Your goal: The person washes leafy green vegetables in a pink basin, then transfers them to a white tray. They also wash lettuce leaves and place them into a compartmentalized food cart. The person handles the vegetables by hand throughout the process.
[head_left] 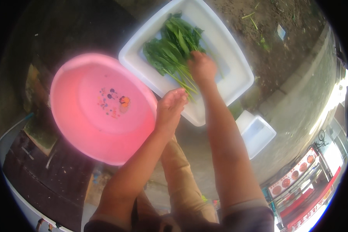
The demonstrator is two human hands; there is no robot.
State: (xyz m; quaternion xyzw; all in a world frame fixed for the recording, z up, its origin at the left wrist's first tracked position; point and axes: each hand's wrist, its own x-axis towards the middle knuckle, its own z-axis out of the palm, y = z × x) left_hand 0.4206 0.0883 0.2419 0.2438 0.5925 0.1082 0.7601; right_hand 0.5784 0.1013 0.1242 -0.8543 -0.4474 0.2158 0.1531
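A bunch of leafy green vegetables [174, 47] with long pale stems lies in a white plastic tub [235, 82]. My right hand [203, 68] reaches into the tub with its fingers curled down around some of the stems, just below the leaves. Over the tub's near rim, my left hand [171, 103] is palm up with bent fingers beside the cut ends of the stems. Whether its fingers pinch any stem cannot be made out. To the left of the tub, a pink plastic basin [104, 139] with a cartoon print on its bottom stands with nothing in it.
A smaller white plastic container [256, 136] sits to the right of my right forearm. Stem scraps [253, 21] litter the bare soil at the top right. Dark brown boards [46, 179] lie at lower left. A food stall [301, 185] with pictured dishes stands at far right.
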